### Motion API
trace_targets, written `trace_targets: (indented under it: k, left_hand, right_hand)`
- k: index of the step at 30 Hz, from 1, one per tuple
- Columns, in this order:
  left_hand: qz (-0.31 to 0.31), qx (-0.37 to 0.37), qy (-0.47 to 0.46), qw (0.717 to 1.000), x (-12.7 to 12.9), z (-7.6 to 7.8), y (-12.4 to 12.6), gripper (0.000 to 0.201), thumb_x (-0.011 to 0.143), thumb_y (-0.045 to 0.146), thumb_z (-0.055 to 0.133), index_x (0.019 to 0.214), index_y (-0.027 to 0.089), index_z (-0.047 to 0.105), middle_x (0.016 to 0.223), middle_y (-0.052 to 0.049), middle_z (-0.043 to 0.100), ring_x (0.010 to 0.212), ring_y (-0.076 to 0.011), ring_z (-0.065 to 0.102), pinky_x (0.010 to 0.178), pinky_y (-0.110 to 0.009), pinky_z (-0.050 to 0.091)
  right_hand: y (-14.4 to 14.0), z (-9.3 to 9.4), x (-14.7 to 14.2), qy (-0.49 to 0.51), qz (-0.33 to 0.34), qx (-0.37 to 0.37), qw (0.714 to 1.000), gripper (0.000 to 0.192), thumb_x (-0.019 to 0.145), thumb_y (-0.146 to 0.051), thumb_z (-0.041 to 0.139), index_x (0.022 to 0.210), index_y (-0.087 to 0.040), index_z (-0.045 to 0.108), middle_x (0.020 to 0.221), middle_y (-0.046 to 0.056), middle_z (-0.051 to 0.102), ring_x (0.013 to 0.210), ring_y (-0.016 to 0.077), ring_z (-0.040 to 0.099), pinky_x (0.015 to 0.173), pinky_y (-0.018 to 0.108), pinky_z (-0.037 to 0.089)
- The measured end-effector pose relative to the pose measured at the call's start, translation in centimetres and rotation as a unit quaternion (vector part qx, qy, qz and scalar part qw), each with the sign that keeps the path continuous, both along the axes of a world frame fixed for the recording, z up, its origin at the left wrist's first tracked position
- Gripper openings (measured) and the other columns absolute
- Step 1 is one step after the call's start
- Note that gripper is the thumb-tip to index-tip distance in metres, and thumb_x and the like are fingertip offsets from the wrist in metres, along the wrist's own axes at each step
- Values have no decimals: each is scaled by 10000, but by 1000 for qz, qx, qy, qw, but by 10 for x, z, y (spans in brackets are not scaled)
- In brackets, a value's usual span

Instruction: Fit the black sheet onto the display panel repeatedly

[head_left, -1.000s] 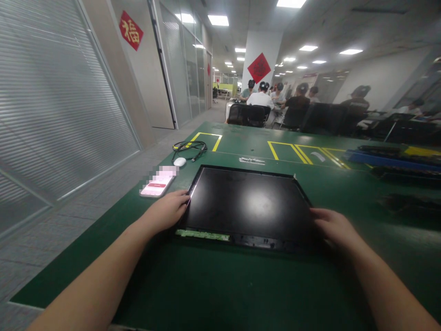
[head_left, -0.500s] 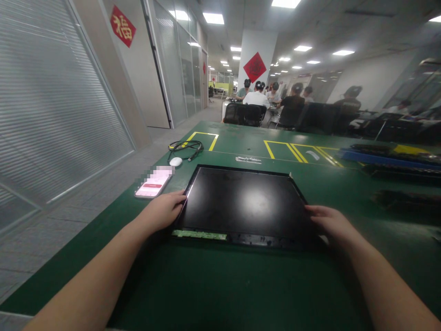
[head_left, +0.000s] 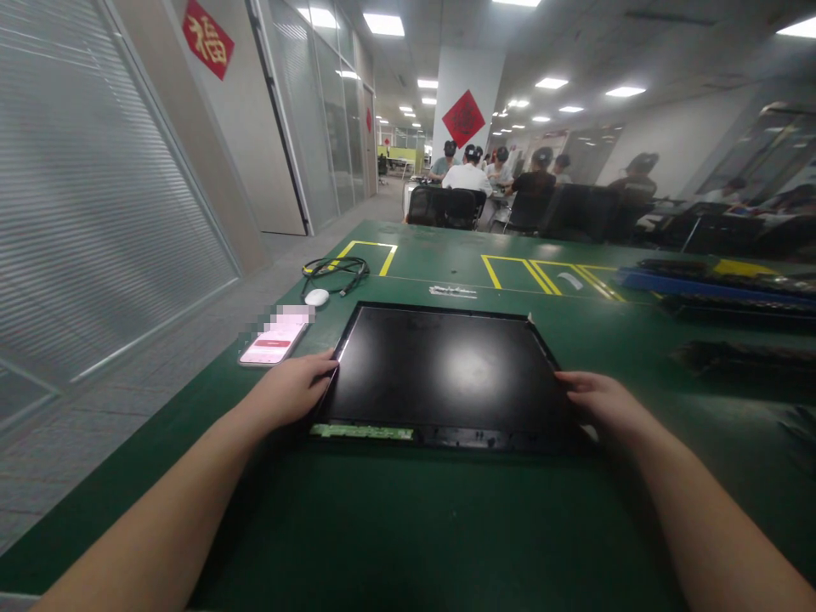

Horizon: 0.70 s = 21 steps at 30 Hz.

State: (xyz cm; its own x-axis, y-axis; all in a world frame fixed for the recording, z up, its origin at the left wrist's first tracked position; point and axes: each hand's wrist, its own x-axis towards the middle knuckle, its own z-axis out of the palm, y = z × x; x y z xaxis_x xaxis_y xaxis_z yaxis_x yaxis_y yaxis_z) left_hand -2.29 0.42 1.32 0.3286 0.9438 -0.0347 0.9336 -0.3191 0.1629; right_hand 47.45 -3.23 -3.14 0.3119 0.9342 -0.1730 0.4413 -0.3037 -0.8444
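A flat black display panel (head_left: 439,370) lies on the green table mat (head_left: 408,518), with a narrow green circuit strip (head_left: 362,432) along its near edge. My left hand (head_left: 290,389) grips the panel's left edge, fingers curled over the rim. My right hand (head_left: 604,403) rests on the panel's right edge near its front corner. Both forearms reach in from the bottom of the view.
A phone (head_left: 274,340) with a lit pink screen lies left of the panel. Behind it are a white mouse (head_left: 317,297) and a coiled black cable (head_left: 337,268). Dark trays (head_left: 714,285) sit at the right. Several seated people (head_left: 468,177) work far behind.
Both hands keep their hold on the panel's edges. Only the view has drifted, so everything sits slightly further left and higher in the picture.
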Motion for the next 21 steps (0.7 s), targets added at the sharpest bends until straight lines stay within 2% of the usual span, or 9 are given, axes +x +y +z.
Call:
trace_targets:
  k: [6, 10, 13, 18, 21]
  left_hand:
    - [-7, 4, -4, 1000, -2, -3, 1, 500, 869, 340, 405, 1253, 168, 674, 1444, -105, 535, 1249, -303, 576, 1049, -418, 437]
    - [-11, -4, -4, 1000, 0, -3, 0, 504, 886, 337, 388, 1260, 148, 666, 1451, -123, 530, 1275, -304, 551, 1073, -411, 415]
    - [-4, -14, -23, 1000, 2, -3, -2, 509, 893, 381, 414, 1266, 131, 654, 1460, -157, 514, 1314, -320, 508, 1102, -437, 379]
    - [-9, -44, -69, 997, 0, -5, -9, 735, 832, 583, 545, 1442, 180, 478, 1555, -179, 370, 1389, -352, 398, 1109, -492, 354]
    - [-14, -59, -70, 996, -4, -4, -11, 868, 737, 598, 665, 1479, 217, 425, 1609, -167, 251, 1430, -378, 306, 1118, -507, 332]
  right_hand:
    - [0, -1, 0, 28, -2, -25, 999, 497, 718, -89, 568, 1192, -170, 689, 896, 95, 750, 787, 211, 699, 663, 295, 551]
    - [2, 1, -3, 82, -33, -50, 995, 549, 706, -56, 537, 1241, -130, 641, 953, 114, 749, 739, 202, 700, 639, 300, 547]
    - [3, 4, -7, 67, -57, -49, 995, 541, 712, -49, 522, 1236, -121, 638, 930, 114, 752, 679, 186, 687, 608, 287, 536]
    - [3, 4, -10, 17, -47, -48, 998, 480, 733, -106, 539, 1193, -149, 671, 971, 108, 760, 718, 192, 704, 619, 279, 546]
    - [3, 2, -8, 3, -40, -36, 999, 470, 744, -145, 547, 1196, -149, 676, 960, 116, 760, 682, 198, 698, 596, 294, 540]
